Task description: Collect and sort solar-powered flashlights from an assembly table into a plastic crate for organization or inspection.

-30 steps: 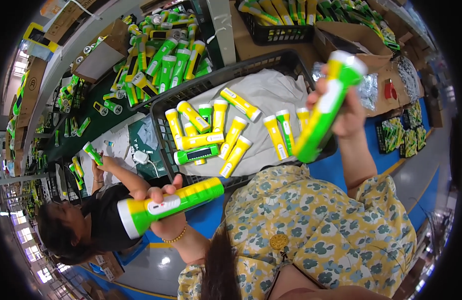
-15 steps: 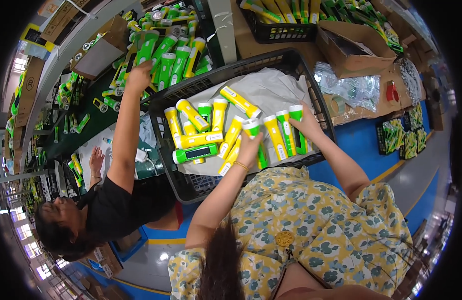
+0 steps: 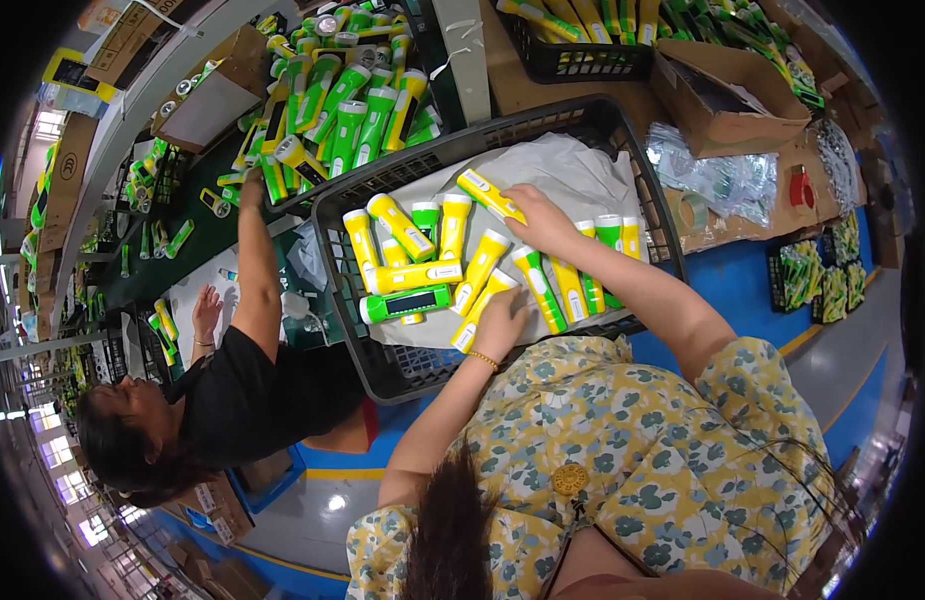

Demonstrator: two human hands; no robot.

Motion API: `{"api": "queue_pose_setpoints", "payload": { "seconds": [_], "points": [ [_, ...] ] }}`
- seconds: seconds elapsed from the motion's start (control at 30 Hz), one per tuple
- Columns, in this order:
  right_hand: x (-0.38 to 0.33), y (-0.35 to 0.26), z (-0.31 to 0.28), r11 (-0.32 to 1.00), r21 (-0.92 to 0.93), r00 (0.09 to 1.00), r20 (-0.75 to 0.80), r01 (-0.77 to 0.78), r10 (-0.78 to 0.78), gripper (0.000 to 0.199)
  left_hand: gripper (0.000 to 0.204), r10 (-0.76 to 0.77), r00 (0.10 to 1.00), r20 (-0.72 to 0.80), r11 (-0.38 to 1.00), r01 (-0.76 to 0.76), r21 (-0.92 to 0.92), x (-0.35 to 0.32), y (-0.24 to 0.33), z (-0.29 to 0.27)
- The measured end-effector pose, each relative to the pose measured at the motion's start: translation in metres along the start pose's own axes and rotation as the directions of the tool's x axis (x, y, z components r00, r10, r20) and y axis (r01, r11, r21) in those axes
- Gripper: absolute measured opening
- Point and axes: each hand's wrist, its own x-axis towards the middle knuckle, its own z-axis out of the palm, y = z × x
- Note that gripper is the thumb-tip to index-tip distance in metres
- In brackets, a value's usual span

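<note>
A black plastic crate (image 3: 335, 285) lined with grey-white paper (image 3: 543, 160) holds several yellow and green flashlights. My right hand (image 3: 543, 220) is closed on the lower end of a yellow flashlight (image 3: 480, 188) near the crate's far side. Near the front edge, my left hand (image 3: 499, 328) has its fingers curled round another yellow flashlight (image 3: 480, 315), which lies at a slant. Just right of this hand, a green flashlight (image 3: 539, 290) leads a side-by-side row that my right forearm partly covers. Across the left part of the crate, a green flashlight with a dark panel (image 3: 407, 304) lies sideways.
At my left, a co-worker in a black top reaches toward a heap of flashlights (image 3: 358, 120). Another black basket (image 3: 583, 65) stands beyond the crate. An open cardboard box (image 3: 733, 100), clear plastic bags (image 3: 718, 175) and a tape roll (image 3: 694, 212) sit at right.
My right hand has left the row's right end and taken hold of the far yellow flashlight. My left hand has let go of a green flashlight, now in the row, and moved to a yellow one.
</note>
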Motion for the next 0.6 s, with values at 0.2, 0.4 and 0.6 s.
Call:
{"api": "queue_pose_setpoints", "payload": {
  "seconds": [0.2, 0.4, 0.6],
  "points": [
    [0.028, 0.004, 0.030, 0.922, -0.332, 0.955, 0.145, -0.200, 0.260, 0.045, 0.034, -0.120, 0.965, -0.235, 0.807, 0.233, 0.542, -0.023, -0.003, -0.023],
    [0.029, 0.000, 0.010, 0.966, -0.108, 0.956, 0.156, -0.233, 0.248, 0.051, 0.037, -0.083, 0.978, -0.191, 0.612, 0.201, 0.765, -0.012, -0.014, -0.010],
    [0.004, -0.036, -0.037, 0.358, 0.693, 0.778, 0.527, -0.626, 0.341, 0.046, 0.039, -0.107, 0.971, -0.215, 0.843, 0.203, 0.499, -0.022, -0.004, -0.037]
  ]
}}
